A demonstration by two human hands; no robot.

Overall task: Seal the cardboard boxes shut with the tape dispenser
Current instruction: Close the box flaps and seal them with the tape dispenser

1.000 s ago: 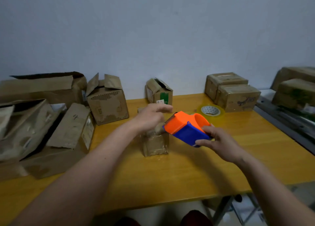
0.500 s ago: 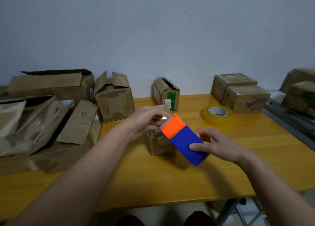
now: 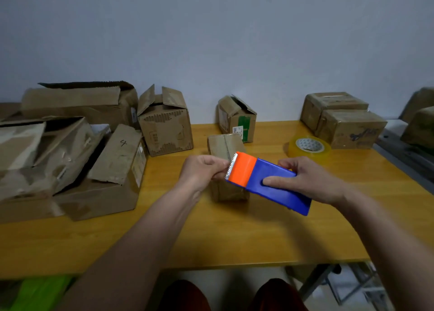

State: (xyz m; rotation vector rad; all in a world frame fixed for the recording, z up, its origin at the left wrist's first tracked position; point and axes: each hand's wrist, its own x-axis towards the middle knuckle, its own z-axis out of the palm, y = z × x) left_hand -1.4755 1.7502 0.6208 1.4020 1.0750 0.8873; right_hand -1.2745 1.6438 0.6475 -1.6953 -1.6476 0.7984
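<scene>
Several cardboard boxes (image 3: pixel 70 146) crowd the left of the yellow wooden table (image 3: pixel 234 235), most with flaps open; two closed boxes (image 3: pixel 342 120) sit at the back right. Both forearms reach in over the table's near edge. The right hand (image 3: pixel 312 181) grips the blue-and-orange tape dispenser (image 3: pixel 267 181) from its far side, fingers curled around the blue body (serrated blade pointing left). The left hand (image 3: pixel 202 172) is curled at the blade, fingertips pinched there; whether they hold tape cannot be told. Behind the dispenser stands a small box (image 3: pixel 225 146), flaps closed. A tape roll (image 3: pixel 308 146) lies near the closed boxes.
</scene>
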